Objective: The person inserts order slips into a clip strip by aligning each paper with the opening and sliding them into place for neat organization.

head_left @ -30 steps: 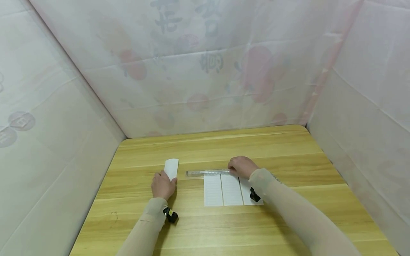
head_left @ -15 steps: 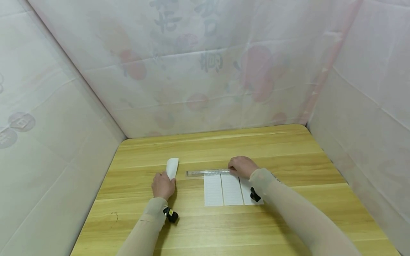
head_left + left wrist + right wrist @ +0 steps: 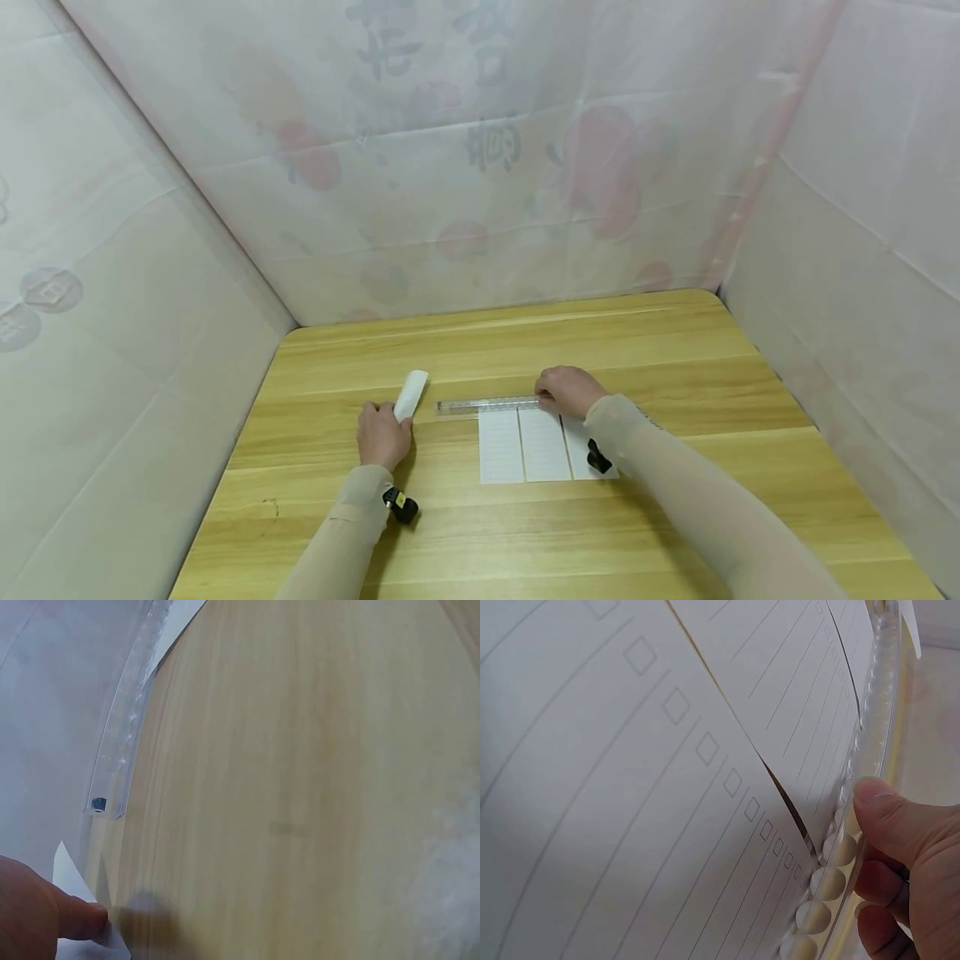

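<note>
In the head view my left hand [image 3: 382,435] pinches a white paper slip [image 3: 410,396], which curls upward beyond the fingers. The left wrist view shows the thumb [image 3: 79,919] pressed on this slip. My right hand [image 3: 570,392] grips a long clear plastic bar [image 3: 465,407] near its right part. Seen from the right wrist, the thumb lies on top of the bar and fingers are curled beneath it; a row of round knobs [image 3: 827,883] runs along it. Three lined white sheets [image 3: 501,450] with checkbox columns lie side by side, their top edges along the bar. The right forearm partly covers the rightmost sheet.
A wooden table [image 3: 465,533] carries everything. Pale printed fabric walls [image 3: 465,275] enclose it at the back, left and right. A black wrist camera [image 3: 401,506] is strapped to the left sleeve.
The slip in my left hand has curled into a narrower roll and its far end has tilted to the right. The right hand, bar and sheets stay in place.
</note>
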`<state>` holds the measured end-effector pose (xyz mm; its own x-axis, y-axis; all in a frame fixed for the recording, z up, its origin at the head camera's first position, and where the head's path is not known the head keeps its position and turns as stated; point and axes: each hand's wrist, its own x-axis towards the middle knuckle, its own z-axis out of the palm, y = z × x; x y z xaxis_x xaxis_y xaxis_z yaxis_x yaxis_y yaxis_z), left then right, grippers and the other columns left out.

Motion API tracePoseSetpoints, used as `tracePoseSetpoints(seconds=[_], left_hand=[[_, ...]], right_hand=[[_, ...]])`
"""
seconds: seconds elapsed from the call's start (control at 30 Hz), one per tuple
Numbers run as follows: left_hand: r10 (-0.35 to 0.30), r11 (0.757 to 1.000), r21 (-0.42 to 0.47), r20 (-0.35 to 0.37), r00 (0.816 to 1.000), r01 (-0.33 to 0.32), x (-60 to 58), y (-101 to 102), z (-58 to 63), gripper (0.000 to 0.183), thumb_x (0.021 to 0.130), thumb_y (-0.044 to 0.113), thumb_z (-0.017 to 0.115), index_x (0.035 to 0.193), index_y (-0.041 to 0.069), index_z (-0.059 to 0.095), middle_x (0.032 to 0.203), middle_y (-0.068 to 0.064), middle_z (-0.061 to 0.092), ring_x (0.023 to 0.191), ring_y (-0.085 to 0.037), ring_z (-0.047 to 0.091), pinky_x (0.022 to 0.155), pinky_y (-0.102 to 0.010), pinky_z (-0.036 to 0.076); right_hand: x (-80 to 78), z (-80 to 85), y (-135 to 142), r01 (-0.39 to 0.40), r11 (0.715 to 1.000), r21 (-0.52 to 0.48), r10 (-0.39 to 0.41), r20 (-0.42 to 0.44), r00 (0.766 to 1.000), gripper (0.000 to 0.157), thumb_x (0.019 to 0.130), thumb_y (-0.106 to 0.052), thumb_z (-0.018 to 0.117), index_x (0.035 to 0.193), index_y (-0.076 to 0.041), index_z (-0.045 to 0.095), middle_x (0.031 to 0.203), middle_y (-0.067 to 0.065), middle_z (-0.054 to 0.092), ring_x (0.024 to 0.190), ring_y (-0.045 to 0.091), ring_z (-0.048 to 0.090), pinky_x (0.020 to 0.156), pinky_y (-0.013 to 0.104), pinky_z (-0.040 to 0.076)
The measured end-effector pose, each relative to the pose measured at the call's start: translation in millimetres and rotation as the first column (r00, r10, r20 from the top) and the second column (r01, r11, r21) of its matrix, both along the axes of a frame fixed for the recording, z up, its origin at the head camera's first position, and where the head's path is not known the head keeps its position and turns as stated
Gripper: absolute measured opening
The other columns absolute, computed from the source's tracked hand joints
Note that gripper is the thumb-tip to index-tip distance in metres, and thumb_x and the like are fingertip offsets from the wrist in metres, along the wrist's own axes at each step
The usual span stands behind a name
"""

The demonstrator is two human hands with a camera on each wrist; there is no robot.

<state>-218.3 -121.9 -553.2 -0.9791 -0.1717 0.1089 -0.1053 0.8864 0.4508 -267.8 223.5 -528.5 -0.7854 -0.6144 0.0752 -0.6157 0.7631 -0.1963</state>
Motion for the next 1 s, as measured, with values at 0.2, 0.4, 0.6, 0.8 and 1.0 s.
tracePoseSetpoints(seconds=[0.2,0.4,0.6,0.8,1.0], left_hand=[[0.008,0.999,0.053,-0.011,1.0,-0.007,0.1,-1.3,-0.5,0.038,0.089,0.02,0.067,0.118,-0.005,0.06,0.104,-0.022,0.053,0.093,-0.036,0.052,0.075,-0.05,0.047],[0.009,0.998,0.062,0.005,1.0,-0.009,-0.4,-4.3,-0.6,0.049,0.087,0.018,0.069,0.126,-0.007,0.053,0.109,-0.026,0.055,0.098,-0.039,0.055,0.08,-0.053,0.047],[0.018,0.999,0.051,0.02,1.0,-0.019,-2.7,-11.1,-1.5,0.057,0.085,0.022,0.072,0.129,-0.007,0.051,0.115,-0.026,0.052,0.101,-0.04,0.055,0.082,-0.054,0.047],[0.022,1.0,0.021,0.027,0.999,-0.023,-3.9,-22.5,-0.1,0.057,0.085,0.024,0.07,0.126,-0.011,0.052,0.113,-0.028,0.052,0.097,-0.042,0.056,0.078,-0.054,0.048],[0.029,0.999,0.035,0.054,0.998,-0.03,-5.4,-31.7,4.6,0.049,0.086,0.016,0.064,0.125,-0.011,0.052,0.113,-0.03,0.056,0.099,-0.044,0.057,0.08,-0.055,0.048]], right_hand=[[-0.8,-2.1,-0.6,0.005,1.0,-0.004,-0.005,-0.008,1.0,0.004,0.086,-0.016,0.073,0.083,-0.018,0.072,0.08,-0.008,0.062,0.071,0.006,0.055,0.068,0.029,0.048],[-1.3,-2.9,-0.4,-0.001,1.0,-0.005,0.001,-0.02,1.0,0.004,0.085,-0.015,0.074,0.083,-0.018,0.072,0.079,-0.009,0.062,0.069,0.005,0.052,0.066,0.028,0.047],[0.2,-1.6,-0.1,-0.004,1.0,-0.013,0.003,-0.021,1.0,0.006,0.087,-0.013,0.072,0.084,-0.017,0.073,0.08,-0.008,0.063,0.072,0.007,0.056,0.068,0.029,0.049],[0.4,-0.1,-0.7,-0.006,1.0,-0.018,0.005,-0.022,1.0,0.005,0.087,-0.014,0.072,0.083,-0.017,0.073,0.079,-0.007,0.062,0.071,0.007,0.056,0.067,0.029,0.049],[-0.6,0.0,-0.4,0.002,1.0,-0.01,-0.002,-0.02,1.0,0.004,0.087,-0.018,0.073,0.083,-0.016,0.072,0.079,-0.008,0.062,0.071,0.006,0.056,0.068,0.028,0.05]])
